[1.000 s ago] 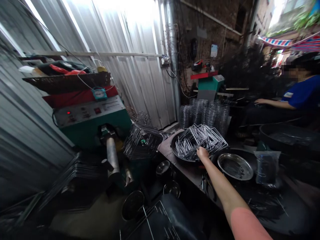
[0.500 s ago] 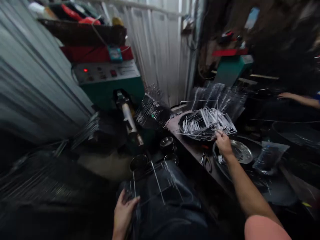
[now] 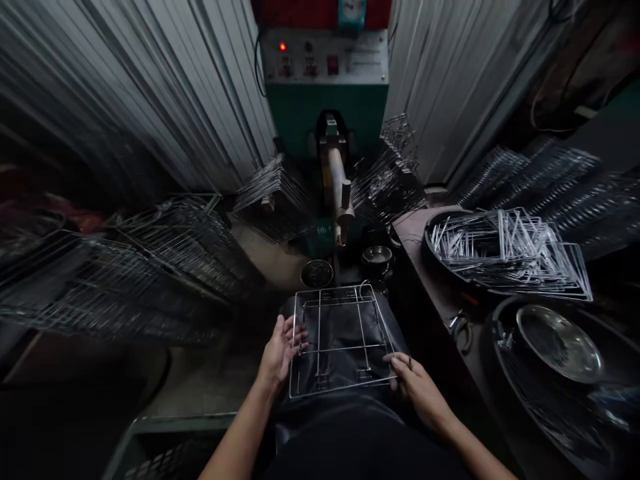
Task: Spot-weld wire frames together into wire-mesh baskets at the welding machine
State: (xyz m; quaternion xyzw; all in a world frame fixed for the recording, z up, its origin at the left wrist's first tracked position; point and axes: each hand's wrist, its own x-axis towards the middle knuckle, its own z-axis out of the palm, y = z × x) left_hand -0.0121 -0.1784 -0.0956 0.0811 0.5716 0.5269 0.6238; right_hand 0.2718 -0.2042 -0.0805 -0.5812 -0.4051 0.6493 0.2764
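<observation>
A rectangular wire rack (image 3: 343,349), with long wires, a crosswire and small bent hooks at its near end, lies over the dark apron (image 3: 345,327) on my lap. A thin outer wire frame surrounds it. My left hand (image 3: 280,353) is at its left edge, fingers loosely curled around the side wires. My right hand (image 3: 413,383) pinches the right edge near the close corner. Just beyond the rack, the machine's pale arm (image 3: 337,173) ends in a copper-coloured tip (image 3: 341,235).
A green machine (image 3: 325,100) with a lit red lamp stands ahead. Wire racks (image 3: 185,247) are stacked left. Right, a black basin (image 3: 430,250) holds loose wire frames (image 3: 525,247), near pliers (image 3: 463,330) and a metal plate (image 3: 560,343). Small bowls (image 3: 317,273) sit below the tip.
My view has swung left to face the machine. My right hand has come from the basin of wire frames to the rack on my lap, and a wire frame now lies around the rack.
</observation>
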